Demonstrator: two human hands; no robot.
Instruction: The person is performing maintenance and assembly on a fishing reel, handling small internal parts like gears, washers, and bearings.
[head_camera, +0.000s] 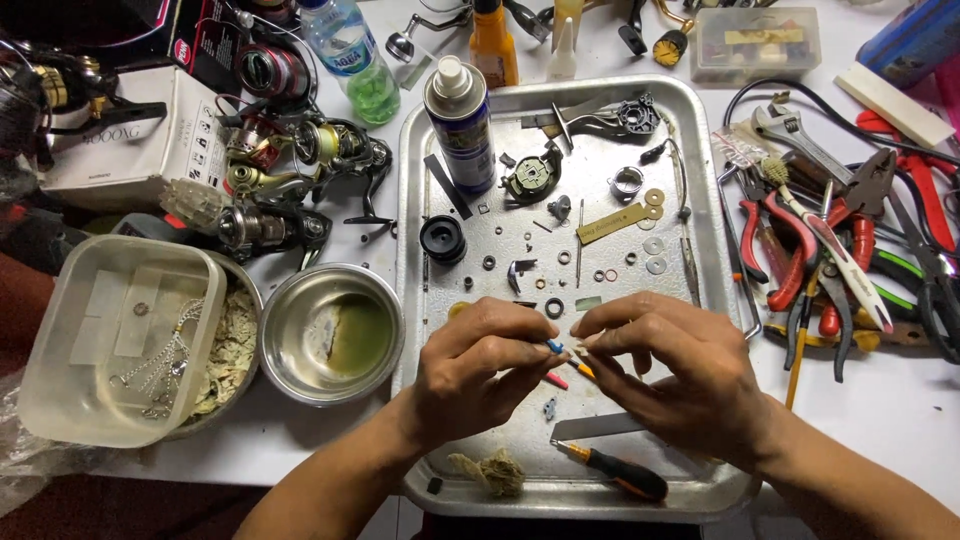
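1. Left hand (480, 375) pinching a thin blue-tipped stick (556, 347) above the tray (700, 180) near edge.
2. Right hand (680, 375) pinching a tiny pale part (579, 349) against it.
3. Best kept low over tray, steady.

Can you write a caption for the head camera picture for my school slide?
Two hands, left hand and right hand, pinch tiny parts over a metal tray.
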